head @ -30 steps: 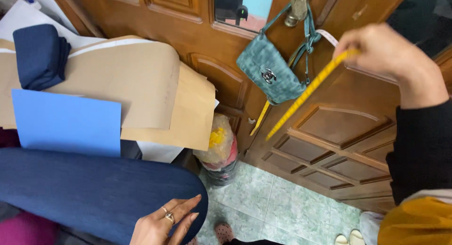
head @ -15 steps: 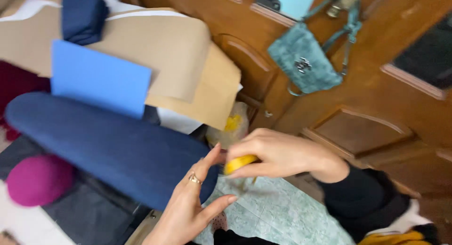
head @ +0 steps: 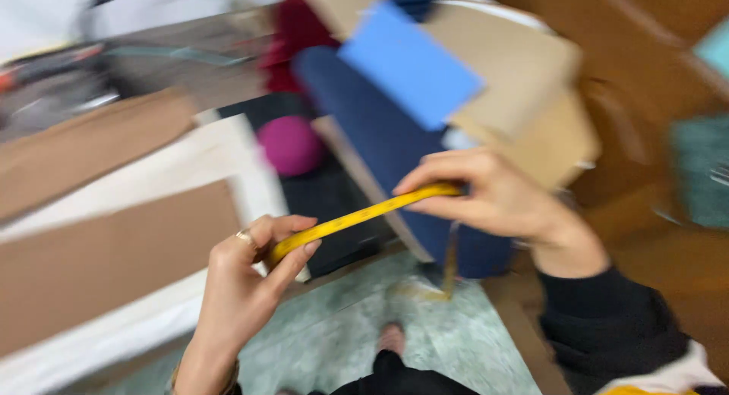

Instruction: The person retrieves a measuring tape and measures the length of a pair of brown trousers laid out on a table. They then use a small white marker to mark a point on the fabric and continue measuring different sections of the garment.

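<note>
Whereas a second ago only the right hand [head: 493, 194] held the tape measure [head: 357, 219], the left hand [head: 243, 281] now apparently pinches it too, stretching it taut.

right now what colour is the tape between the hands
Yellow tape, seen in the head view.

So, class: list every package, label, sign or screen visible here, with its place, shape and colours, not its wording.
No packages, signs or screens are clear in this blurred frame.
Nearest is the yellow measuring tape: a narrow yellow strip with dark markings, stretched between left hand and right hand.
</note>
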